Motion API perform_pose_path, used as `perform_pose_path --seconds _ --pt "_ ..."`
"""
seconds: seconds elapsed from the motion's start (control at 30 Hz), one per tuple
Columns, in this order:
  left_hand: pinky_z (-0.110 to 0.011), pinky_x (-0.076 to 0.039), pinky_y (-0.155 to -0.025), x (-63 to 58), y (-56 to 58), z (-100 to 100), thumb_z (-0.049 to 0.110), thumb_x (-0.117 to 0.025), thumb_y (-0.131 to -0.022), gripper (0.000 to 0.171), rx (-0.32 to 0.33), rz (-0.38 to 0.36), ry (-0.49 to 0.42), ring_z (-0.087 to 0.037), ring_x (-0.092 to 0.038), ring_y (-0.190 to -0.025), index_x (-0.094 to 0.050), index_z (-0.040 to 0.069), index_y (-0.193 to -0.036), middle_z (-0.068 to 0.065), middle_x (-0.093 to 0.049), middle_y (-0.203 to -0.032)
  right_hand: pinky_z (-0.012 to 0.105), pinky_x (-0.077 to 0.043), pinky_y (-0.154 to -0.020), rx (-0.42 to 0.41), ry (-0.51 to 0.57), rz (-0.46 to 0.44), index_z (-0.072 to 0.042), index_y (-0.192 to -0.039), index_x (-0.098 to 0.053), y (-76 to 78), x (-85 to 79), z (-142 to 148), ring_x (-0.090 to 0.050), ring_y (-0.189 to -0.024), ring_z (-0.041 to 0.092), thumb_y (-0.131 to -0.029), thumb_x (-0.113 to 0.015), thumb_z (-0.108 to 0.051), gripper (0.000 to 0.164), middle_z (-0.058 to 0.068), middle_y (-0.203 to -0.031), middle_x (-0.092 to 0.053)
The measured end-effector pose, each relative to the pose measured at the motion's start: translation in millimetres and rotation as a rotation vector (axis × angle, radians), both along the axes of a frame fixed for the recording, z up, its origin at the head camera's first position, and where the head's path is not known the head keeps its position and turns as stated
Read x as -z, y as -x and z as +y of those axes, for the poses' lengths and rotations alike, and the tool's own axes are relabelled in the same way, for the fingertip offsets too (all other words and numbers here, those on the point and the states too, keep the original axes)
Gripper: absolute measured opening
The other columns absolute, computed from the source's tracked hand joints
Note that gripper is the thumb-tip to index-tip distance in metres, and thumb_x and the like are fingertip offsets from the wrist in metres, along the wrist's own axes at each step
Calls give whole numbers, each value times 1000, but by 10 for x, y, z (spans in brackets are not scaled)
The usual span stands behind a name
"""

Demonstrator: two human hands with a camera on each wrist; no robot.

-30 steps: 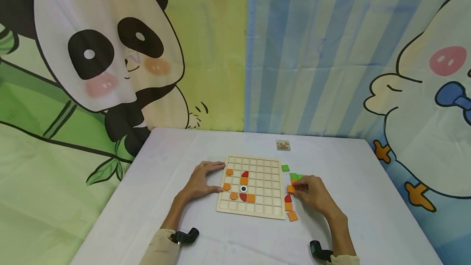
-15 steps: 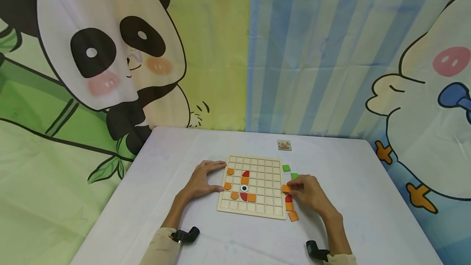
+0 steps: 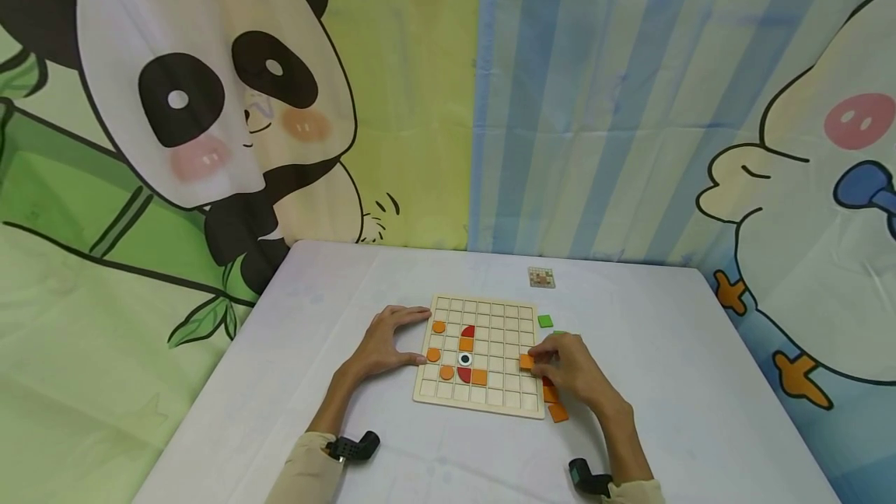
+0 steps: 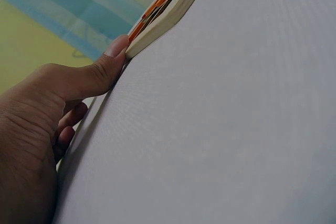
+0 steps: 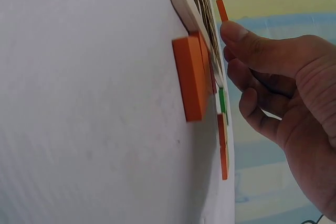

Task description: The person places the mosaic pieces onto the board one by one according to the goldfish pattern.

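Note:
A pale wooden grid board (image 3: pixel 511 334) lies on the white table. My left hand (image 3: pixel 381 342) rests at its left side, thumb and fingertips touching the edge; in the left wrist view the thumb (image 4: pixel 100 72) meets the board's side. Between thumb and fingers my right hand (image 3: pixel 572 368) pinches an orange square tile (image 3: pixel 526 362), held over the board's right columns; the right wrist view shows this tile (image 5: pixel 222 10) raised above the board. Orange discs (image 3: pixel 446 372), red rounded-corner pieces (image 3: pixel 467 330), orange squares (image 3: pixel 479 376) and a black-and-white eye disc (image 3: pixel 465 359) sit in cells on the left half.
Beyond the board's right edge lie loose tiles, among them a green square (image 3: pixel 545 320) and an orange square (image 3: pixel 558 412); my right hand hides some. A small patterned card (image 3: pixel 541 278) lies behind the board. A printed curtain (image 3: pixel 406 99) hangs at the table's far edge.
My right hand has lifted the orange square from the loose tiles and carried it left over the board's right edge. The left hand stays at the board's edge.

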State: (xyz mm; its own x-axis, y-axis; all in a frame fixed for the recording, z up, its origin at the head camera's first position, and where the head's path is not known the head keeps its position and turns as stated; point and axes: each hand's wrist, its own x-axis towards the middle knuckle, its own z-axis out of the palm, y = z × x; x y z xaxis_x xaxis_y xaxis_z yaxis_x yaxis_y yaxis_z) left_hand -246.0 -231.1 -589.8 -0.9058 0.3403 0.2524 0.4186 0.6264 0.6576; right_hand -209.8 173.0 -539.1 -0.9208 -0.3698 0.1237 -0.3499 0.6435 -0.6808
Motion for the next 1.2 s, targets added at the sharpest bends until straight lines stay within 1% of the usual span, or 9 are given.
perform_pose_path --seconds 0.07,0.2,0.37,0.57,0.73,0.93,1.2 --pt "-65 -38 -117 3 4 -2 48 -100 -72 89 2 7 -6 -31 -55 -142 -68 22 -151 2 -66 -157 23 -59 -75 -18 14 12 -4 -107 -85 -2 2 -29 -66 -83 6 -83 -89 6 27 0 -97 -79" --pt "-64 -39 -117 19 15 -9 49 -99 -73 89 0 13 10 -30 -55 -142 -67 23 -152 3 -65 -157 23 -58 -73 -39 23 33 -4 -106 -86 -4 9 -86 -64 -81 5 -83 -90 6 25 0 -95 -79" --pt "-63 -39 -118 26 27 -10 50 -99 -73 89 3 11 12 -30 -55 -143 -67 24 -152 4 -65 -158 23 -58 -74 -50 26 19 -6 -106 -86 0 11 -145 -64 -81 6 -83 -90 4 25 -1 -95 -79" --pt "-64 -38 -117 12 17 -5 48 -100 -72 90 4 7 4 -31 -55 -142 -67 23 -152 3 -65 -158 24 -58 -77 -49 18 -17 -8 -107 -86 -18 -14 -195 -65 -84 8 -86 -89 1 24 -3 -97 -78" --pt "-64 -38 -118 0 9 -3 47 -100 -72 90 3 8 0 -31 -55 -143 -67 22 -152 2 -65 -158 23 -58 -78 -57 19 -31 -7 -109 -85 -22 -27 -231 -65 -85 10 -87 -89 0 23 -2 -100 -79" --pt "-63 -39 -116 0 11 3 48 -100 -72 89 0 11 4 -30 -55 -142 -67 24 -151 3 -65 -157 23 -58 -76 -64 14 -15 -8 -109 -86 -9 -30 -288 -65 -83 7 -87 -89 0 24 -3 -99 -79" --pt "-65 -38 -118 -30 -7 17 44 -101 -72 90 3 -17 1 -32 -54 -143 -67 22 -152 1 -64 -159 22 -57 -75 -51 5 -12 -8 -109 -87 -14 -7 -400 -63 -81 8 -86 -90 0 25 -2 -97 -79"
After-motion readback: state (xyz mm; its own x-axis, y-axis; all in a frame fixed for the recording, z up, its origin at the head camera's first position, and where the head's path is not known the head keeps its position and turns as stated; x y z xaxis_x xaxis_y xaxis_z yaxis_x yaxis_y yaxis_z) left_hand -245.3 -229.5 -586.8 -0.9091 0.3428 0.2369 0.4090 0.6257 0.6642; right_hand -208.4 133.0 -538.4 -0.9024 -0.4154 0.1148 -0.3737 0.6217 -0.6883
